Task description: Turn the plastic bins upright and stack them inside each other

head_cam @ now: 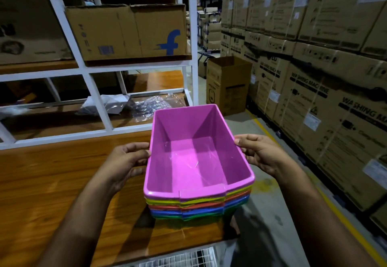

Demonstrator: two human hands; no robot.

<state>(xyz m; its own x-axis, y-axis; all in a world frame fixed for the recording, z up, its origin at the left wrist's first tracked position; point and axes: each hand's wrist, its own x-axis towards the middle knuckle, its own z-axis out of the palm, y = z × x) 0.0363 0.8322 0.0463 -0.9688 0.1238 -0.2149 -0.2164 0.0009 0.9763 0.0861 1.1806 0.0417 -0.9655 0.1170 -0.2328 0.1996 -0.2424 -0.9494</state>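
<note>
A: Status of the bins?

B: Pink bin (199,153) is seated upright on top of the nested stack (199,206) (yellow, red, blue, green rims visible), at the corner of the wooden table (52,183). Its side rims are gripped by left hand (127,162) and right hand (257,155), fingers curled.

A: Step?

B: Likely final seating. Next: stack to be pressed level, then released. No loose bins seen; white shelving (92,90) behind.

Five bins (199,183) sit in one stack: pink, yellow, red, blue, green. Two hands: the left (125,162) and the right (259,153).
</note>
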